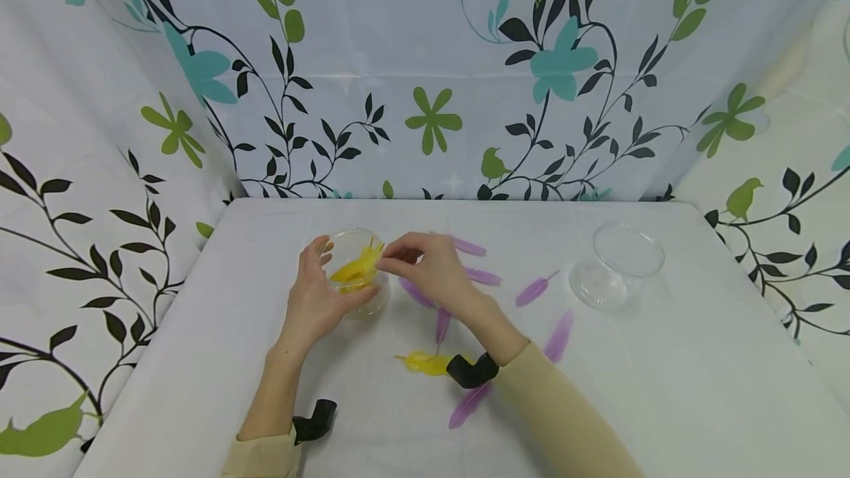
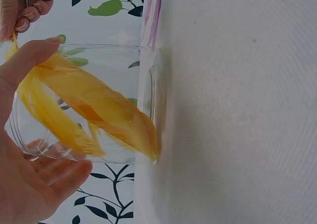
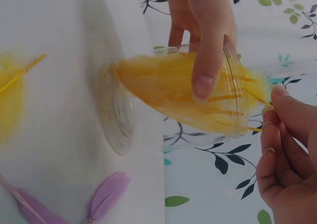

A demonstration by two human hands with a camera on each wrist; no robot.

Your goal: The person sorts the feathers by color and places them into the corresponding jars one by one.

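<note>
As the left hand [image 1: 312, 297] grips a jar [image 1: 375, 306] of yellow feathers [image 1: 357, 270], the right hand [image 1: 428, 268] pinches one by its quill [image 3: 257, 97], purple feathers [image 1: 533, 291] lying around that hand.

Near jar [image 1: 350, 242]: I see passage, 6 o'clock
Left hand [image 1: 315, 290]: blocks 8 o'clock
Right hand [image 1: 428, 268]: blocks 3 o'clock

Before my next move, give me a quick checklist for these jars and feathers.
1. Left hand holding the jar: ok.
2. Right hand pinching a yellow quill at the rim: ok.
3. Only yellow feathers visible inside, no purple feathers: ok.
4. All yellow off the table: not ok, a loose yellow feather lies near your right wrist.
5. Second jar upright: ok.
6. Exact count inside the held jar: cannot tell, they overlap.
</note>
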